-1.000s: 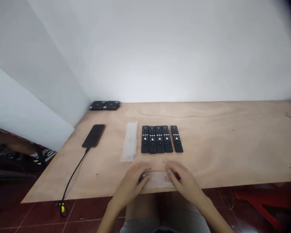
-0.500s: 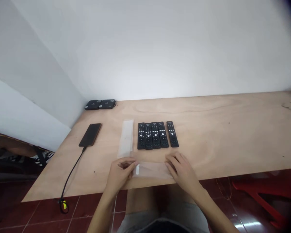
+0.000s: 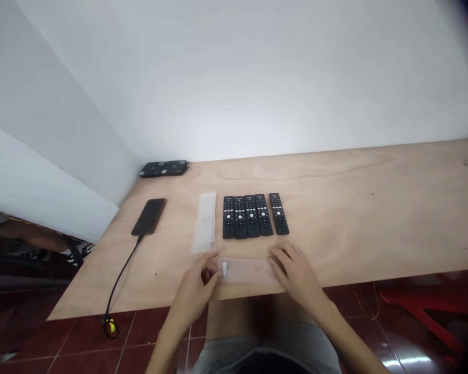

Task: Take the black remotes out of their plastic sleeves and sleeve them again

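Note:
A clear plastic sleeve [image 3: 245, 271] with a small white label at its left end lies crosswise near the table's front edge. At that left end is my left hand [image 3: 198, 283], its thumb and forefinger apart and the thumb tip against the sleeve's edge. My right hand [image 3: 296, 272] rests over the right end, fingers loosely bent and touching the plastic. Just beyond lie several black remote controls [image 3: 251, 215] side by side, with one more remote control [image 3: 278, 214] slightly apart on the right. More flat clear sleeves [image 3: 205, 222] lie lengthwise to their left.
A dark phone [image 3: 148, 216] with a black cable [image 3: 119, 280] lies on the left of the wooden table [image 3: 354, 218]. Two black boxes [image 3: 164, 168] sit in the back left corner against the wall. A red plastic chair [image 3: 425, 311] stands at the lower right.
My left thumb and forefinger have moved apart at the labelled end of the sleeve. The right hand stays at the other end. The view has shifted slightly.

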Tool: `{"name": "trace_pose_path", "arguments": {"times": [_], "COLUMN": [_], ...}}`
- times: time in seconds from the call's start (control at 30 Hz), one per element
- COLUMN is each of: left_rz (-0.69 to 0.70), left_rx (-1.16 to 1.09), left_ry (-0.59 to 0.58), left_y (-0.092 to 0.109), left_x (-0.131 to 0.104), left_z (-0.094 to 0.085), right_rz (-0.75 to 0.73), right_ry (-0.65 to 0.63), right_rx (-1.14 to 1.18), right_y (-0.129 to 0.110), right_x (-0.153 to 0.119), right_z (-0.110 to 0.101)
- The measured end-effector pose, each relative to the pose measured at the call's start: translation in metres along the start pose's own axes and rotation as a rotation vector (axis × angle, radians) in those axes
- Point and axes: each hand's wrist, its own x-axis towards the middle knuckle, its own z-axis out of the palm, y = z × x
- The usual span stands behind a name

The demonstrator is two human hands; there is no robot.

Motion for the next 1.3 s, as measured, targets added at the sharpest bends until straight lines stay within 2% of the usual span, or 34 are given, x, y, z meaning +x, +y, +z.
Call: {"name": "trace_pose_path", "arguments": {"times": [0.13,0.27,0.43,0.63,0.77,0.87,0.93,1.03,1.1,1.17,1.2,1.3], "left_rz": [-0.025,0.002,0.008,-0.076,-0.041,0.045,0.082,0.104,0.111,0.127,0.137,0.135], "left_rx": [-0.071,-0.108,-0.177,-0.265,-0.228,-0.162,-0.128,-0.117,-0.133,-0.182,-0.222,-0.375], "left_ry": [-0.01,-0.048,0.014,0.086,0.077,0.031,-0.051,-0.165,-0.182,-0.093,0.001,0.336], "left_y": [-0.007,-0.001,0.009,-0.003,-0.001,0.007,0.013,0.02,0.021,0.019,0.017,0.015], "left_x": [-0.003,-0.003,0.0,0.008,0.01,0.01,0.011,0.013,0.014,0.014,0.014,0.01], "left_z": [-0.004,-0.007,-0.001,0.004,-0.003,-0.013,-0.021,-0.032,-0.035,-0.032,-0.028,0.0], "right_rz": [-0.005,-0.004,0.01,0.059,0.077,0.061,0.032,-0.037,-0.031,0.041,0.093,0.248], "right_ry": [0.003,0.007,0.005,0.049,0.054,-0.025,-0.107,-0.27,-0.388,-0.434,-0.414,-0.238], "right_rx": [-0.002,-0.007,-0.006,-0.02,0.053,0.178,0.257,0.388,0.528,0.673,0.731,0.871], "right_y": [0.0,0.0,0.0,0.005,0.003,-0.006,-0.015,-0.024,-0.026,-0.026,-0.026,-0.025], "right_x": [0.0,0.001,0.001,-0.002,0.002,0.013,0.024,0.036,0.04,0.039,0.038,0.033], "right_z": [0.0,0.0,0.0,0.002,-0.001,-0.013,-0.024,-0.036,-0.039,-0.035,-0.031,-0.017]}}
